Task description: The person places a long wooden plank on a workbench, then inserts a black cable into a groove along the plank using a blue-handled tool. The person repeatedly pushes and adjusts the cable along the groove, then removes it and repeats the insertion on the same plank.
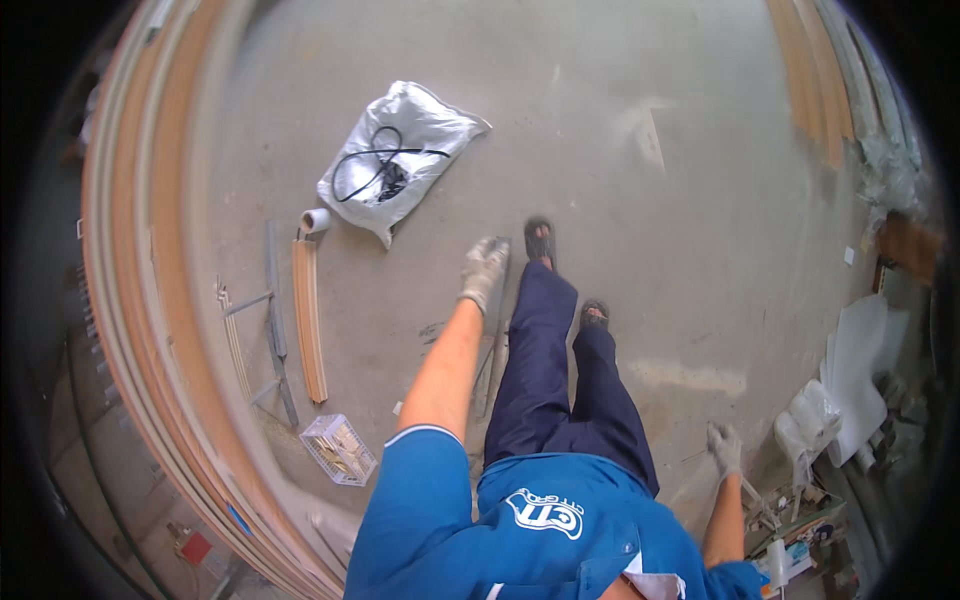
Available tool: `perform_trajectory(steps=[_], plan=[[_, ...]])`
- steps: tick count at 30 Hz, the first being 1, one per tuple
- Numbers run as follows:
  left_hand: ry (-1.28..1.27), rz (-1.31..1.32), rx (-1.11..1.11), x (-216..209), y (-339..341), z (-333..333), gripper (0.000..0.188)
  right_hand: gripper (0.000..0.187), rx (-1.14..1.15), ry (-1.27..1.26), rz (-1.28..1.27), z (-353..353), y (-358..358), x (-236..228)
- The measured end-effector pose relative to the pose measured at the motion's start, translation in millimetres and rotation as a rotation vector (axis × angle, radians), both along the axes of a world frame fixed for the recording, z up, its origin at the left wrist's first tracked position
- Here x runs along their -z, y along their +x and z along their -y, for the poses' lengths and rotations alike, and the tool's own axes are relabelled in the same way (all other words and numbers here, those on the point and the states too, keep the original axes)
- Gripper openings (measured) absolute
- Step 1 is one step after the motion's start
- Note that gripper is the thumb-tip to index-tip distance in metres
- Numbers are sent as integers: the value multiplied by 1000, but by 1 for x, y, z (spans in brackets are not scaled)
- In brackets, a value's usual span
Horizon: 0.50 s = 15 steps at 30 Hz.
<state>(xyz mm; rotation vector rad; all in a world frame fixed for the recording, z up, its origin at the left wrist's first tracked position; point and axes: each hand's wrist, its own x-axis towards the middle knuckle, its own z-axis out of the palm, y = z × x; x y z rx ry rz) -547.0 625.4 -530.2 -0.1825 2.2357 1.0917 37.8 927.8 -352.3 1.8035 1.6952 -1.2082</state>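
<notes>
The left hand (484,272), in a pale work glove, is closed around the upper part of a narrow grey metal frame (497,325), which runs back from the fingers beside the left leg of the navy trousers (534,345). Just right of that grip is a dark open-toed shoe (539,238) on the concrete floor (690,270). Ahead of the grip and to its left lies a silvery white sack (415,135) with a loop of black cable (420,152) on top. Farther left of the grip are a white roll (315,220), a bundle of wooden strips (310,320) just behind it, and a second grey frame (275,310) lying beyond the bundle. Behind the grip, also on its left, a white lattice basket (339,450) holds small pale pieces (too small to make out). Long boards (150,290) border the far left. Well to the right of the grip and behind it, the right hand (724,448), gloved as well, hangs with fingers bent; I cannot tell whether it holds anything. Right of that hand sits clear plastic wrapping (806,418), near white sheets (858,370).
</notes>
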Motion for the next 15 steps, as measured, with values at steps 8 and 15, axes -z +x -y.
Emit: perform_trajectory(steps=[8,15], plan=[[-396,8,15,260,-235,-11,74,15,692,-298,355,75,-68,-39],[-554,194,34,380,-343,10,79,18,806,-506,549,66,-190,-24]])
